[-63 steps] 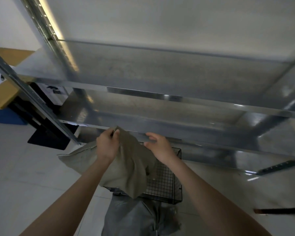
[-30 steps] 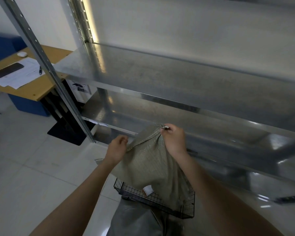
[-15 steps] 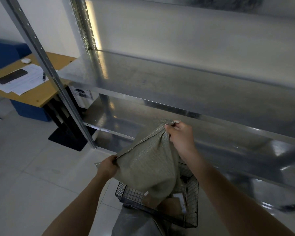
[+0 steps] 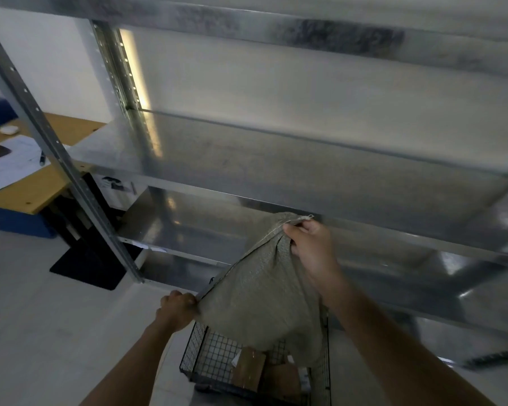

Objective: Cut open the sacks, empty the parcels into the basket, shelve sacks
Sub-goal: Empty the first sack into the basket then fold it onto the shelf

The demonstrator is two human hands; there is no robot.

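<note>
1. The left hand (image 4: 176, 310) and right hand (image 4: 311, 247) are gripping the sack (image 4: 261, 297) by its sewn edge, fingers (image 4: 185, 298) clamped on it, the right lifting higher than before.
2. Parcels (image 4: 248, 369) are now lying in the basket (image 4: 194, 347) below the sack, so emptying is probably ending.
3. The shelf (image 4: 276, 168) is waiting beyond.

left hand (image 4: 178, 310), right hand (image 4: 311, 247) gripping sack (image 4: 261, 294), basket (image 4: 206, 356) below

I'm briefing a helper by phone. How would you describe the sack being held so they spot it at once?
Find the tall metal shelving; at its foot stands a black wire basket. Over it hangs the sack, pinched by the left hand and right hand: the only grey-green woven cloth among metal.
</note>
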